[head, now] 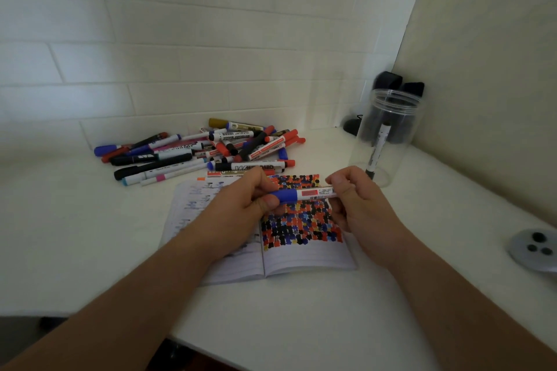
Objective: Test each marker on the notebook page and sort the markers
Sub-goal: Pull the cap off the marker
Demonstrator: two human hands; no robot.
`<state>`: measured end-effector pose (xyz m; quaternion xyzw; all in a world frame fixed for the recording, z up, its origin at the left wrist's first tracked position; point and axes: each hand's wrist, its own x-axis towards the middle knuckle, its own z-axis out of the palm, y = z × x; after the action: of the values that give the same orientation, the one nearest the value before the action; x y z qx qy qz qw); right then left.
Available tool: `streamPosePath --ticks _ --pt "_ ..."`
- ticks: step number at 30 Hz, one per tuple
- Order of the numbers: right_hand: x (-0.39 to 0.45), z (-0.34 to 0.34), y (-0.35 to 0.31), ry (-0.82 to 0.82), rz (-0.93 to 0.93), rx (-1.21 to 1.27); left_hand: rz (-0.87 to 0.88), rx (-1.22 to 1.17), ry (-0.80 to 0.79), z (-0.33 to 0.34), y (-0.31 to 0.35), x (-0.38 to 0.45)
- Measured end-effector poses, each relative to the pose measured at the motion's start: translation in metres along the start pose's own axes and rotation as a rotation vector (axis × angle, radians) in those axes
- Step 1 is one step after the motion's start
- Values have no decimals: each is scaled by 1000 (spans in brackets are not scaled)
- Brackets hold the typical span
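The notebook [301, 259] lies open on the white table [90, 235]. Behind the notebook, to its left, is a pile of markers [205, 149]. Over the notebook, the left hand [244, 205] curls its fingers round the blue cap [284, 196] of a marker [313, 192]. The marker lies flat, above the page full of color dots [301, 220]. The right hand [355, 202] pinches the marker's white end. Right of the notebook stands a clear jar [388, 135] with one marker [378, 150] inside. Far right of the notebook lies a gray round thing [533, 248].
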<state>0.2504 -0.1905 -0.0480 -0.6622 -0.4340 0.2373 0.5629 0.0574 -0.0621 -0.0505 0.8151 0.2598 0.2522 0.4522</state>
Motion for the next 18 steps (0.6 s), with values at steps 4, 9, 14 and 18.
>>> streamPosePath --ticks 4,9,14,18 --pt "4 -6 -16 222 -65 -50 29 135 -27 2 -1 -1" --pt "27 -63 -79 557 -267 90 29 113 22 0 -4 0" --pt "59 -129 -144 771 -472 -164 28 73 41 1 -6 2" --pt "82 -143 -137 649 -411 -594 32 67 45 1 -8 3"
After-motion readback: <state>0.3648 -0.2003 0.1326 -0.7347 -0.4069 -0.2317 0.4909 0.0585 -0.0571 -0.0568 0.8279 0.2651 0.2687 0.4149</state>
